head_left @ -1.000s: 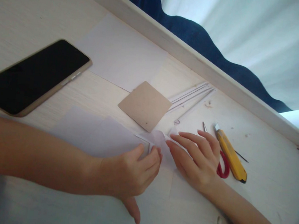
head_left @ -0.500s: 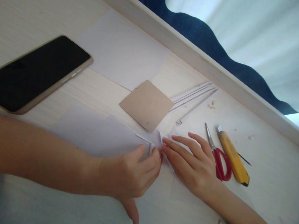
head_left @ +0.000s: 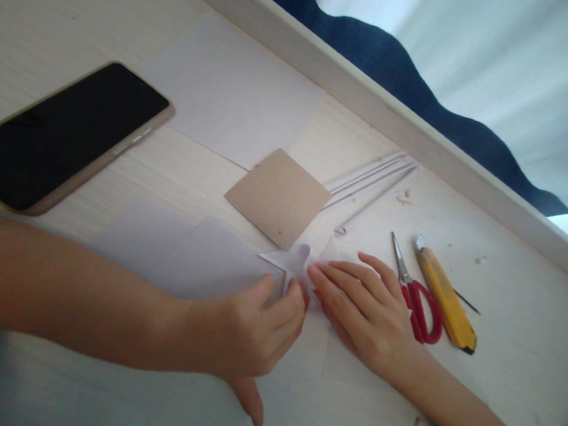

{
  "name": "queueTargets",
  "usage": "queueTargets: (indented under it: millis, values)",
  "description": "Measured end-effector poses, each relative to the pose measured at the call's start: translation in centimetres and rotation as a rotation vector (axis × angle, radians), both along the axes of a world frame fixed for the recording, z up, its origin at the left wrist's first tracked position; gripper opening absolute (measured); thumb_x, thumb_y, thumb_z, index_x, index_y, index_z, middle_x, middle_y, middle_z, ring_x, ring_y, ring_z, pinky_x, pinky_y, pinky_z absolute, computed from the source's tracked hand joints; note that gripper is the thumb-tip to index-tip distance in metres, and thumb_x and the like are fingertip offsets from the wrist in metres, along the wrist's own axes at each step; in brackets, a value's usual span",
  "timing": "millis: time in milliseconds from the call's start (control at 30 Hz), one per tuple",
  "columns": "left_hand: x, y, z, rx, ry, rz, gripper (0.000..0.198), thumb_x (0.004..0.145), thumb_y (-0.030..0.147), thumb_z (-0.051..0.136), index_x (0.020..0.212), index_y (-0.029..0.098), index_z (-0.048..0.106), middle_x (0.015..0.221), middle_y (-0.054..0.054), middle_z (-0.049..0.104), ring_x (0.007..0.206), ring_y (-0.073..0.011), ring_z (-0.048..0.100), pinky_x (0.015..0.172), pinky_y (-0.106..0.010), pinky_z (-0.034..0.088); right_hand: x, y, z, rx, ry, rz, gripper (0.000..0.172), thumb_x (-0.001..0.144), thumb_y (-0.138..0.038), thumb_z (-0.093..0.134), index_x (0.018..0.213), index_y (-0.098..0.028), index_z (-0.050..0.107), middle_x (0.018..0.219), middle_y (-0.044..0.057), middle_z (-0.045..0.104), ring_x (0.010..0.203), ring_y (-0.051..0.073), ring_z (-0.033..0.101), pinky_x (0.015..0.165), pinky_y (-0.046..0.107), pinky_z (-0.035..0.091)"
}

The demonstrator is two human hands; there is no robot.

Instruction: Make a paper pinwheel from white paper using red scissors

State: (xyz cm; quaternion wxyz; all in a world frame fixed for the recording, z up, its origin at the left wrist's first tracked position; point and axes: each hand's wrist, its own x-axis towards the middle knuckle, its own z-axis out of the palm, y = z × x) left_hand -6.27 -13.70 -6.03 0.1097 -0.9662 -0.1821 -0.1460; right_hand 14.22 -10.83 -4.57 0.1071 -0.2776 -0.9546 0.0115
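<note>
A small piece of white paper curls up between my two hands, its left end lying flat with a dark edge. My left hand is closed with bent fingertips on the paper, and its thumb sticks out toward the front. From the right, my right hand grips the paper's curled part between index finger and thumb, the other fingers stretched loosely. The thumb is mostly hidden. More white sheets lie flat beside the left hand. A brown cardboard square rests just behind the curled paper.
A phone lies at the left, with a white sheet behind it. Thin rolled paper sticks lie near the raised back edge. Red-handled scissors and a yellow box cutter lie right of my right hand.
The paper's curl stands up more and is rounder. My right fingertips have shifted slightly; my left hand has stayed nearly still.
</note>
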Motion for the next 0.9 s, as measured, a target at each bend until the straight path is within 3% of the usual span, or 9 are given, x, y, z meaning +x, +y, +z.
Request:
queueTargets:
  millis: [100,300,600,900]
  values:
    - [0.0,0.0,0.1,-0.013,0.024,0.006,0.091,0.067,0.074,0.012,0.097,0.004,0.061,0.100,-0.017,0.061,0.094,-0.0284,0.051,0.069,-0.035,0.045,-0.1,0.4,-0.1,0.014,0.042,-0.037,0.040,0.076,-0.013,0.056,0.115,-0.009,0.049,0.096,0.007,0.064,0.090,0.018,0.052,0.091,0.040,0.036]
    - [-0.1,-0.1,0.1,-0.010,0.020,0.006,0.091,0.067,0.074,0.012,0.099,0.004,0.060,0.101,-0.017,0.061,0.095,-0.0281,0.051,0.070,-0.035,0.044,-0.5,1.0,0.4,0.064,0.092,-0.089,0.029,0.074,-0.015,0.060,0.102,-0.017,0.057,0.092,0.003,0.065,0.085,0.016,0.055,0.087,0.038,0.038]
    - [0.2,-0.6,-0.1,-0.050,-0.003,0.066,0.095,0.057,0.080,0.020,0.097,0.004,0.061,0.102,-0.017,0.061,0.097,-0.0295,0.048,0.071,-0.037,0.043,-1.5,1.4,1.0,0.135,0.135,-0.164,0.018,0.073,-0.015,0.061,0.090,-0.019,0.060,0.083,-0.003,0.068,0.077,0.015,0.058,0.083,0.036,0.040]
    - [0.2,-0.5,-0.1,-0.033,0.000,0.071,0.098,0.058,0.080,0.012,0.097,0.005,0.062,0.100,-0.017,0.061,0.095,-0.0290,0.049,0.072,-0.037,0.043,-1.0,0.6,1.0,0.107,0.027,-0.003,0.016,0.079,-0.015,0.053,0.091,-0.017,0.062,0.096,0.003,0.067,0.083,0.018,0.058,0.083,0.040,0.038]
